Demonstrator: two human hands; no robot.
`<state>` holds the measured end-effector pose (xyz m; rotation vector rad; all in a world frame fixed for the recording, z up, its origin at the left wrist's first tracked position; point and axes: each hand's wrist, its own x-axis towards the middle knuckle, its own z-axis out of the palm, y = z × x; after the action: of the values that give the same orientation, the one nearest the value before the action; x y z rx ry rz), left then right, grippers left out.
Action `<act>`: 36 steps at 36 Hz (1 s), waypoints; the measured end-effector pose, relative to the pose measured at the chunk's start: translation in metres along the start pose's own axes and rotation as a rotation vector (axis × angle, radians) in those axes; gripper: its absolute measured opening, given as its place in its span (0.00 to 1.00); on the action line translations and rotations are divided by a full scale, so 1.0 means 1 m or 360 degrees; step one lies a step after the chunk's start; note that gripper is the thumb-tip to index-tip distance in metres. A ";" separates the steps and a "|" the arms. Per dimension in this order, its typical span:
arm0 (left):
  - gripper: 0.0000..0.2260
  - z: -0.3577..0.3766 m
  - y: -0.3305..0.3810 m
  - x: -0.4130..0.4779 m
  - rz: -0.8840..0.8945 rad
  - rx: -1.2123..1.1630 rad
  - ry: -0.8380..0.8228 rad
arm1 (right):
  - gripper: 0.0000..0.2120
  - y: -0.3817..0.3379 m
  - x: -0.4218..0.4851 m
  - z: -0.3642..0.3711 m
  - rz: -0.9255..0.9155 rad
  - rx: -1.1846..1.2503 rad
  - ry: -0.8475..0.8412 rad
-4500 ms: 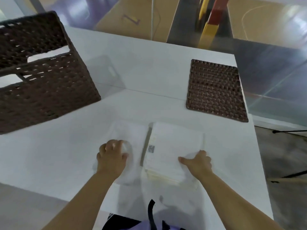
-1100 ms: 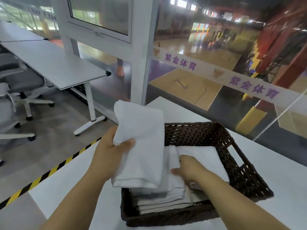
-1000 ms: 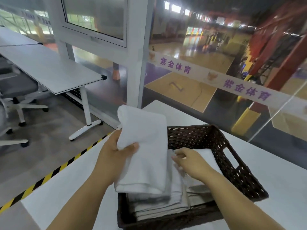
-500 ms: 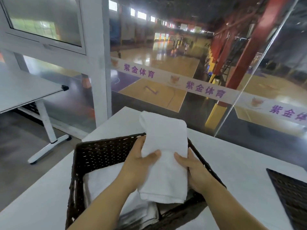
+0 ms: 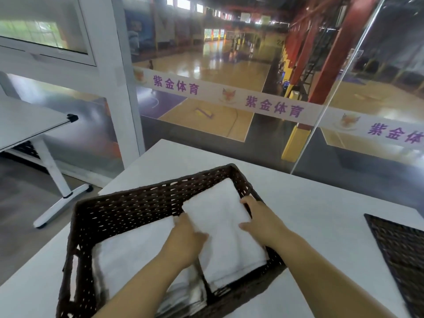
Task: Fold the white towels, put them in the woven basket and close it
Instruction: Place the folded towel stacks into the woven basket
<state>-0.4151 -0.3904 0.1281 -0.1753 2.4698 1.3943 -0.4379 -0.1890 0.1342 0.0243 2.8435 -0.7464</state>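
A dark brown woven basket (image 5: 128, 207) stands on the white table in front of me. A stack of folded white towels (image 5: 128, 251) fills its left side. Another folded white towel (image 5: 220, 228) lies in the right side, slightly tilted against the right wall. My left hand (image 5: 185, 239) grips the left edge of this towel, fingers curled under it. My right hand (image 5: 259, 219) holds its right edge, thumb on top and fingers down between towel and basket wall. The flat woven lid (image 5: 403, 251) lies on the table at the far right.
The white table (image 5: 321, 214) stretches right of the basket toward the lid. A glass wall with a lettered strip stands just behind the table. Another white desk (image 5: 25, 125) stands to the left across a strip of floor.
The folded towel that I held upright above the basket has come down into its right side. Both hands followed it down and still hold its edges.
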 end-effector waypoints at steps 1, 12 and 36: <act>0.17 -0.001 -0.003 0.000 -0.0024 0.0267 -0.0087 | 0.24 0.002 0.001 0.002 0.0006 -0.0209 -0.0096; 0.15 -0.004 -0.009 -0.037 0.0249 0.0897 -0.0198 | 0.18 0.008 -0.031 -0.003 -0.0158 -0.0263 -0.0287; 0.29 0.035 -0.003 -0.086 0.0914 0.1461 -0.0352 | 0.31 0.052 -0.123 0.001 0.0297 -0.0576 0.0328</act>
<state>-0.3257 -0.3658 0.1362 0.8769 2.7714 0.2511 -0.3134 -0.1398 0.1331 0.3239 3.0695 -0.1960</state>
